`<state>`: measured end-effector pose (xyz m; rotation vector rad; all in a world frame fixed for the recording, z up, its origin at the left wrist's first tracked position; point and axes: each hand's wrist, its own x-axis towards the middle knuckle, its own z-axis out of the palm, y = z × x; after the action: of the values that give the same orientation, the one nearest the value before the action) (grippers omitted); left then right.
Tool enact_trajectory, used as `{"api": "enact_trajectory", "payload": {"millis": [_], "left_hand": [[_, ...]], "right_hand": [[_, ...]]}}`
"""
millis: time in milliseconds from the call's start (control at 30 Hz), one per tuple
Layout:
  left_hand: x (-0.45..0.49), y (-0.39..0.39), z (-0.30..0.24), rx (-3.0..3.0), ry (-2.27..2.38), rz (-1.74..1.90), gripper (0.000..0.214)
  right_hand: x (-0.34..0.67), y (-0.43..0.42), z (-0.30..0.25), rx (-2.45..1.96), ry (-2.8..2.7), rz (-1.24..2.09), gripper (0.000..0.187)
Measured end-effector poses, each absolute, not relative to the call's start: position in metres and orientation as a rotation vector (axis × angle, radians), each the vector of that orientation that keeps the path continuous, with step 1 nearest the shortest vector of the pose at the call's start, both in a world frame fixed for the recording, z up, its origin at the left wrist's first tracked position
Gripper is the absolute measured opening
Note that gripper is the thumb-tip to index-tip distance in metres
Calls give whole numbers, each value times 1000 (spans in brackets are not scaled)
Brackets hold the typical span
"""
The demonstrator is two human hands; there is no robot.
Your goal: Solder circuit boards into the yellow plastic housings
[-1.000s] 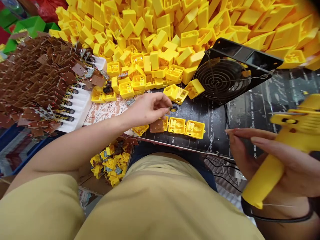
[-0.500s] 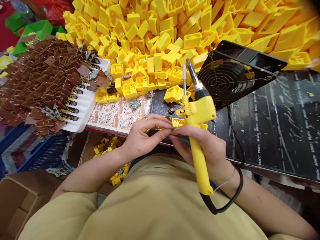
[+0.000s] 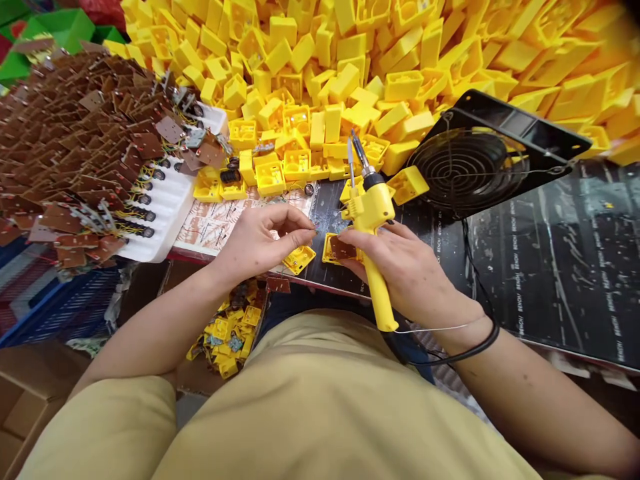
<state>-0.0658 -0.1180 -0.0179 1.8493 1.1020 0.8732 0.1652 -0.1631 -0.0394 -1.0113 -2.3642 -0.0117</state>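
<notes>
My right hand [image 3: 407, 263] has a yellow soldering gun [image 3: 373, 207] lying across it, metal tip pointing up and away. The thumb of that hand also presses a small brown circuit board [image 3: 344, 249] at a yellow plastic case [image 3: 329, 248] on the bench edge. To its left, my left hand [image 3: 265, 240] is pinched, thumb against forefinger; whatever is between the fingertips is too small to make out. Just under those fingers sits another open yellow case [image 3: 300, 259]. A brown board [image 3: 279, 285] shows at the bench's front edge below it.
A large heap of yellow cases [image 3: 325, 127] fills the back. Brown boards with wires [image 3: 90, 140] are piled on a white foam tray [image 3: 167, 230] at left. A black fan [image 3: 465, 160] leans at right on the dark bench [image 3: 550, 267]. Below, a box holds yellow parts [image 3: 227, 340].
My hands were together at the fingertips and are now apart. The right has carried the soldering gun left and put a board at the yellow case; the left has moved left and up.
</notes>
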Motion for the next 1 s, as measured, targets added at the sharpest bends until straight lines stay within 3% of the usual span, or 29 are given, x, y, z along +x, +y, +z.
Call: {"api": "enact_trajectory", "payload": {"millis": [200,500,800,1000], "left_hand": [[-65,-114,-24,1946,1087,764,14],[-46,-112,-28,2143,989,764,12],[-21,-112,-41,2695,825,621,13],[-21,-111,-40,2769,702,718,10]], "right_hand": [[164,-159,-41,-1048,-2399,-16,16],[176,-181,-45,-1249,-1978,-149,28],[191,-191,-60,-1297,-2071,-93,26],[194,-189,-61,-1254,-2087,-92,28]]}}
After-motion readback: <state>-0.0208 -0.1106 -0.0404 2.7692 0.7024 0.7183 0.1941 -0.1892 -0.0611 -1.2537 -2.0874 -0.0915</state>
